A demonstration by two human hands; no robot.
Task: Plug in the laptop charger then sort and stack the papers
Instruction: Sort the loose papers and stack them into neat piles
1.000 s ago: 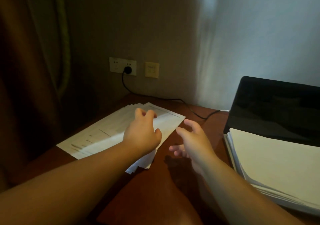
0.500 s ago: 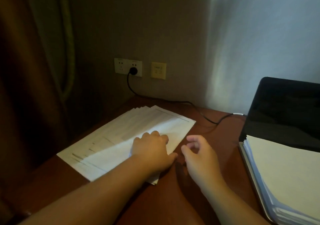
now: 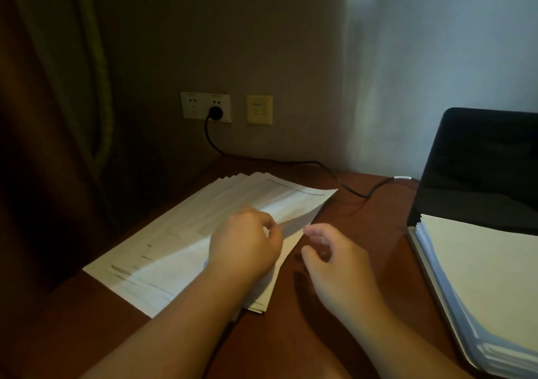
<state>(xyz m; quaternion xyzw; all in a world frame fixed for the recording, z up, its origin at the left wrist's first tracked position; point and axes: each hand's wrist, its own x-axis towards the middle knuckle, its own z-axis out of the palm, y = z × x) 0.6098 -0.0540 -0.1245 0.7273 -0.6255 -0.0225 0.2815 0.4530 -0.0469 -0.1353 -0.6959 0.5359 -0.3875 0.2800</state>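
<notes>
Papers (image 3: 186, 233) under left hand (image 3: 247, 241), top sheet's edge at fingers (image 3: 272, 230)

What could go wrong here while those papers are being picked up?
The left hand is lifting one sheet off the fanned papers; the loose sheets beneath could slide out of order. The charger cable lies just beyond them, so a sweeping sheet might snag it.

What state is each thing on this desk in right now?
Charger plug: seated in the wall socket.
Laptop: open, screen dark.
Fanned papers: spread on the desk, top sheet lifted.
Right stack: resting on the laptop.
Left hand: pinching the top sheet.
Right hand: hovering, fingers loosely curled.
</notes>
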